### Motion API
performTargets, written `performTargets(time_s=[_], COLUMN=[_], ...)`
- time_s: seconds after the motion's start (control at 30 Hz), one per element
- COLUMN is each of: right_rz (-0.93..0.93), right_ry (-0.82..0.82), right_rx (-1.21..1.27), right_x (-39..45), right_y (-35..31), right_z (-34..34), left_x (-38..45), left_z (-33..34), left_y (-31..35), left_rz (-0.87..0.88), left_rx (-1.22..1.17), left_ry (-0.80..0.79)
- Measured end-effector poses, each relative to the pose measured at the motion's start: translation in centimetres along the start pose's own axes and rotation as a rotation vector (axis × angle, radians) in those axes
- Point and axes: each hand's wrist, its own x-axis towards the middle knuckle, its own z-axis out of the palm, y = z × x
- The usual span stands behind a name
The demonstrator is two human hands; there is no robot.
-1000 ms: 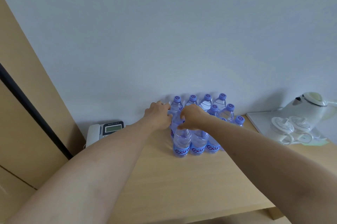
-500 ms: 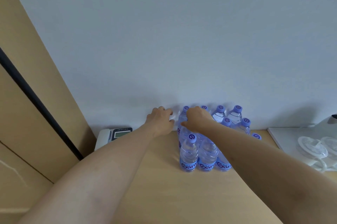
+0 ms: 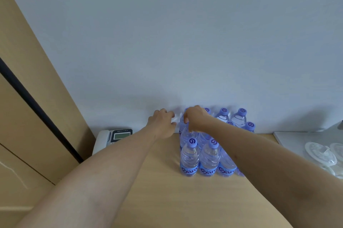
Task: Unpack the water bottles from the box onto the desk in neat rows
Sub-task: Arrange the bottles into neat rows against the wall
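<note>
Several clear water bottles (image 3: 209,157) with purple caps and blue labels stand in tight rows on the wooden desk (image 3: 157,194), reaching back to the wall. My right hand (image 3: 196,119) curls down over the top of the back-left bottle (image 3: 182,127). My left hand (image 3: 163,123) is just left of it, fingers and thumb curled at that bottle's clear side. My right forearm hides part of the middle rows. No box is in view.
A desk phone (image 3: 115,136) sits at the back left beside a tall wooden panel (image 3: 27,97). A white tray (image 3: 297,138) with lidded clear cups (image 3: 319,153) lies on the right. The pale wall stands directly behind the bottles.
Both hands have stayed at the back-left bottles and shifted slightly toward the wall. The view has swung left and up, so the white kettle has gone out of frame.
</note>
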Motion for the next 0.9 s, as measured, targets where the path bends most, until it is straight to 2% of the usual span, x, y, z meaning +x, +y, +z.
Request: performTargets(time_s=[0.17, 0.37, 0.6, 0.9], right_rz=[0.086, 0.043, 0.088, 0.098], right_ry=[0.082, -0.005, 0.055, 0.025], right_rx=[0.069, -0.037, 0.028, -0.01], right_x=[-0.2, 0.0, -0.1, 0.1], right_y=[0.2, -0.2, 0.1, -0.5], right_z=[1.0, 0.7, 1.2, 1.2], left_x=[0.3, 0.3, 0.5, 0.6], left_z=[-0.2, 0.2, 0.3, 0.5], left_y=[-0.2, -0.2, 0.0, -0.2], left_rz=[-0.008, -0.009, 0.01, 0.005], left_rx=[-0.019, -0.052, -0.08, -0.094], left_ry=[0.013, 0.035, 0.035, 0.032])
